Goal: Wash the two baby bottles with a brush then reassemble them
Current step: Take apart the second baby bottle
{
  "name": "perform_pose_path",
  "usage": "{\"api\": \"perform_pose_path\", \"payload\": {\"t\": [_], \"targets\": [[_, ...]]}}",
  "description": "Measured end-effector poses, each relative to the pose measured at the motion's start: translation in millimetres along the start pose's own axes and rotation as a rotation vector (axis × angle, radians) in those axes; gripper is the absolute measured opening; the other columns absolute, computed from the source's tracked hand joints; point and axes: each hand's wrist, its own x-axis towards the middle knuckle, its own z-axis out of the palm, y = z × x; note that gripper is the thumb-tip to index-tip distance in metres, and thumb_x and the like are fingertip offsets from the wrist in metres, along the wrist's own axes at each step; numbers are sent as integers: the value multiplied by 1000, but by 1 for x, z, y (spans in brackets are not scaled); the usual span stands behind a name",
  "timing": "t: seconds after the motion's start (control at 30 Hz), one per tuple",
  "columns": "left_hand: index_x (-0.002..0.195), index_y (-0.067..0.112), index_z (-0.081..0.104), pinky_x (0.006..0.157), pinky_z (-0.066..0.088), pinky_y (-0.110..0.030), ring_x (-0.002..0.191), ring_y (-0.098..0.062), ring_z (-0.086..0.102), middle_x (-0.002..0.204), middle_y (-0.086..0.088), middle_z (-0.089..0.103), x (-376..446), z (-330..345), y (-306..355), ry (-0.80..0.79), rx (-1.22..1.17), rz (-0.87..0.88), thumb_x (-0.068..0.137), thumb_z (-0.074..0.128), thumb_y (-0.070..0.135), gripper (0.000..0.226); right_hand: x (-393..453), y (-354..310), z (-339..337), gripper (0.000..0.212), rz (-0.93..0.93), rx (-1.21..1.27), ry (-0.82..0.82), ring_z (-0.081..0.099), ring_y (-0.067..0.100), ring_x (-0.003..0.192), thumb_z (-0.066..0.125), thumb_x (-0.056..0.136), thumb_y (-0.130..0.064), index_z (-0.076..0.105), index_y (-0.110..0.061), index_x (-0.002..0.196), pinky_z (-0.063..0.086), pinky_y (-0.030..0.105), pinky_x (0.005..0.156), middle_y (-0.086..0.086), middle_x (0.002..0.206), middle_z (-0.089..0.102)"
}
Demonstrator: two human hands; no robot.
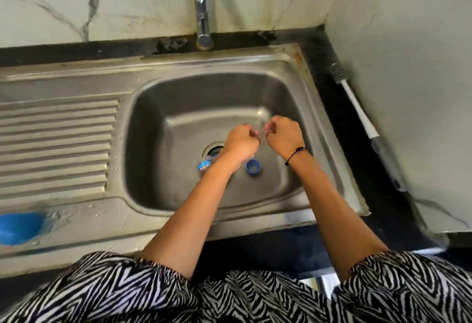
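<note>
You hold your left hand (238, 141) and right hand (283, 135) close together over the sink (158, 123), both with fingers curled, seemingly pinching a small clear part (259, 131) between them, probably a teat, though blur keeps me from telling for sure; held there, drips would fall into the basin. On the sink's floor a bottle (205, 165) lies by the drain, partly under your left forearm, with a blue ring cap (253, 167) just beside it. The brush (362, 116) lies untouched on the dark tabletop to the right.

Both hands, left (240, 141) & right (283, 135), fingers curled, close together.
</note>
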Motion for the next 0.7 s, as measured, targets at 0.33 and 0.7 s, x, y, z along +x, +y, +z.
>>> {"api": "perform_pose_path", "payload": {"t": [0.33, 0.7], "targets": [[71, 16, 55, 60, 46, -27, 55, -17, 52, 68, -6, 57, -15, 69, 78, -150, -94, 233, 87, 44, -3, 27, -22, 53, -112, 24, 215, -354, 210, 56, 36, 106, 48, 91, -6, 61, 1, 110, 43, 37, 87, 22, 113, 61], [84, 10, 57, 51, 47, -19, 57, -12, 52, 72, -4, 56, -23, 121, 100, -272, -20, 252, 88, 43, -2, 20, -28, 94, -119, 25, 228, -615, 73, 57, 31, 111, 43, 95, -7, 55, -3, 117, 43, 34, 87, 15, 119, 60]]}}
